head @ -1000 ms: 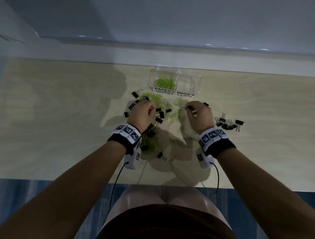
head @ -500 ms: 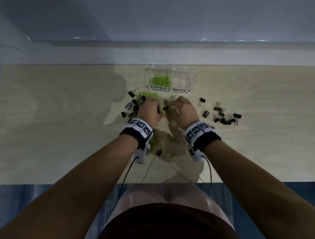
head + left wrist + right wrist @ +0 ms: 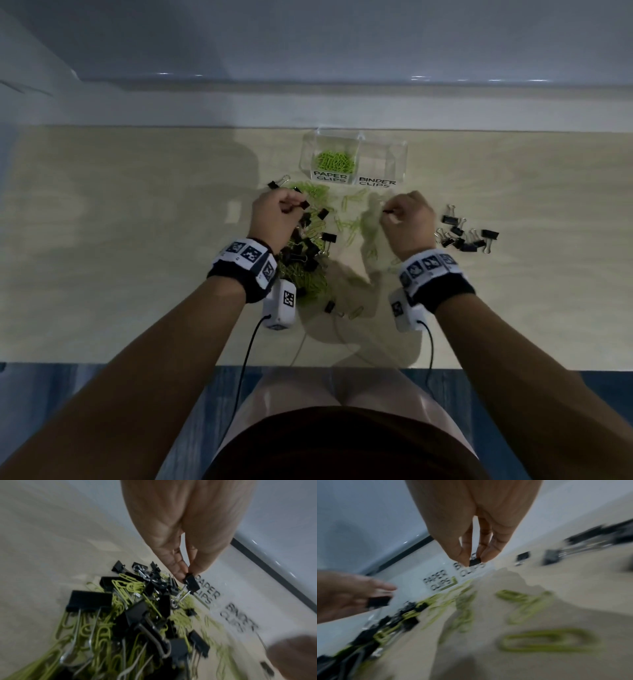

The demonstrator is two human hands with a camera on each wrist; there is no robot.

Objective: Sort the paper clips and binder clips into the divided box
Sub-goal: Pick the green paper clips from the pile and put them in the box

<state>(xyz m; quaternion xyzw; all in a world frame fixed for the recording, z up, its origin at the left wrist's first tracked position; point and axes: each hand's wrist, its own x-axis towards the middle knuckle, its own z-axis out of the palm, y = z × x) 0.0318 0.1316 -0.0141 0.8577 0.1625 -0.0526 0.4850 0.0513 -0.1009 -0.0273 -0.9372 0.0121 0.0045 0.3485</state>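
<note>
head view looks down, wrist views close, sharing divided box (image 3: 354,156)

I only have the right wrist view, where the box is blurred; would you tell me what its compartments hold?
Observer: In the head view, the divided box holds green paper clips in its left compartment; the binder-clip side shows none.
Operator: Thanks. How does the left hand grip its clip?
Observer: The left wrist view shows the left hand pinching a black binder clip by its body, wire handles hanging down.
</note>
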